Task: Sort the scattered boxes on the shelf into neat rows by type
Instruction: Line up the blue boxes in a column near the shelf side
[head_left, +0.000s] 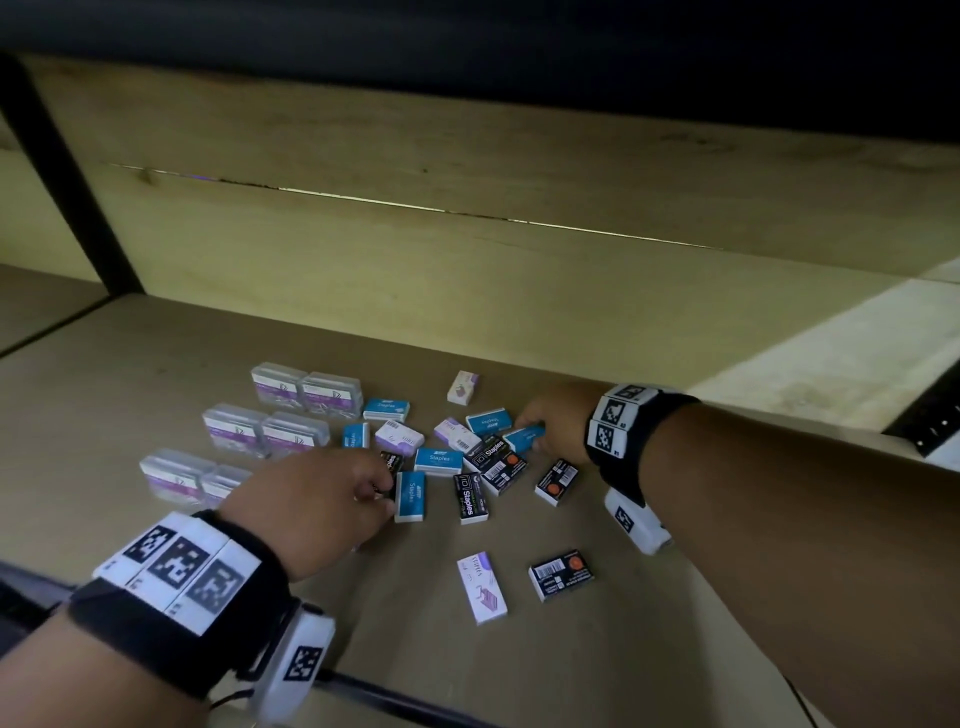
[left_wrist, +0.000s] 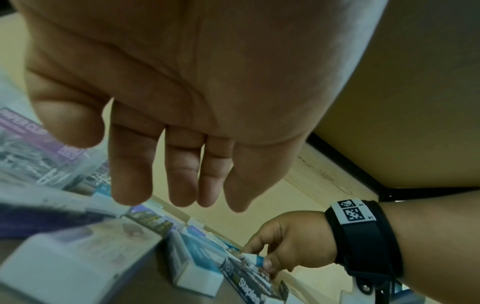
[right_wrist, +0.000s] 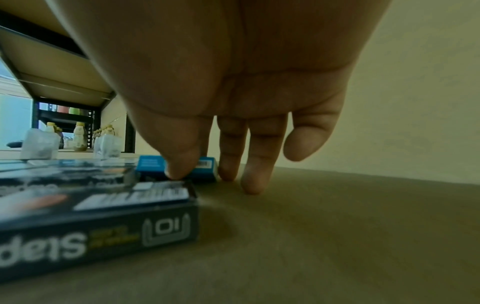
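Pinching a blue box (head_left: 525, 437) near the shelf's (head_left: 649, 649) back edge, the right hand (head_left: 556, 423) should lift it straight up, because a black box (head_left: 493, 460) touched it. The left hand (head_left: 322, 504) hovered with loose, spread fingers (left_wrist: 182, 174) over another blue box (head_left: 410, 496). Clear cases (head_left: 265, 431) stood in rows toward the left side; mixed boxes crowded the middle.

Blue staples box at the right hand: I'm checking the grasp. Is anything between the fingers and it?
Nothing visible. The right hand already pinches the blue staples box, thumb in front, a finger behind. A black staples box lies close beside it.
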